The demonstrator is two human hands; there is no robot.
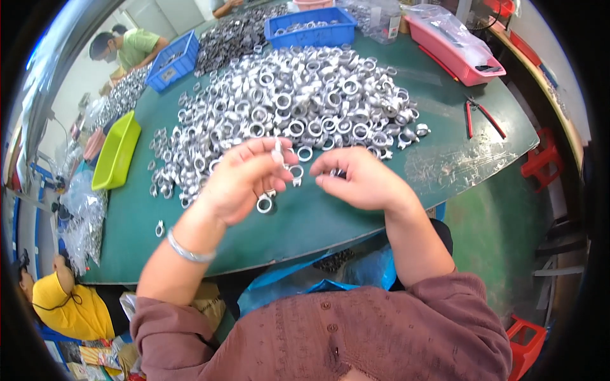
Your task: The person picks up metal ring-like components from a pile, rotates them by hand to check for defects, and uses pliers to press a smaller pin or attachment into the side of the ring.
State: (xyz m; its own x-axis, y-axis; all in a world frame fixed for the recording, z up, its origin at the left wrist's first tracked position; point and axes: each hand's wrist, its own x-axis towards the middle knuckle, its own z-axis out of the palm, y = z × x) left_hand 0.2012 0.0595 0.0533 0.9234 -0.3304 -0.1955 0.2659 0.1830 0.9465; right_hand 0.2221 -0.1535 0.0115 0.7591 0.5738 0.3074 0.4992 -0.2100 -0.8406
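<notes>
My left hand (240,176) is closed on a silver metal ring part (277,153), pinched between thumb and fingers. A second ring part (296,175) shows just past those fingertips; I cannot tell whether it is held or lies on the table. Another ring part (264,203) is at the lower fingers of the same hand. To its right, my right hand (367,181) curls its fingers round a small dark piece (340,173), mostly hidden. Just beyond both hands spreads a large heap of silver ring parts (298,101).
The green table (438,108) carries a blue bin (311,30), a yellow-green tray (115,152), a pink tray (445,47) and red-handled pliers (483,119). Dark parts (235,35) are piled behind. One ring (159,228) lies alone at left. Other people sit at the left.
</notes>
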